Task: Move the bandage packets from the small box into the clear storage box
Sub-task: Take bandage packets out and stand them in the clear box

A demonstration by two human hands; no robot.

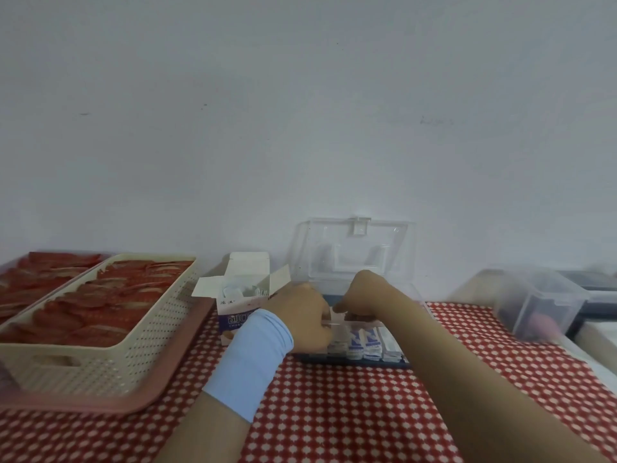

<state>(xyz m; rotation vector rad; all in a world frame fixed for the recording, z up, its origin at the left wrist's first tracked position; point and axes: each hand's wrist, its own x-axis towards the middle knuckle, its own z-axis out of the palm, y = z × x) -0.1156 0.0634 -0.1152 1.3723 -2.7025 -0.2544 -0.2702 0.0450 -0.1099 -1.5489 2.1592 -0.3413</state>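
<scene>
Mostly white, blue-printed bandage packets, upright, side by side

- The left hand, with a blue sleeve over its wrist, reaches forward, fingers curled under.
- The right hand sits just beside it, knuckles up, fingertips bent down towards the left hand.

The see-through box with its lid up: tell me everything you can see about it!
The clear storage box looks like see-through plastic with a dark base. Its lid stands upright and open, a latch tab on top. It sits on the red patterned tablecloth, right of the small box. White-and-blue bandage packets stand in a row inside. The left hand and right hand reach into it.
</scene>
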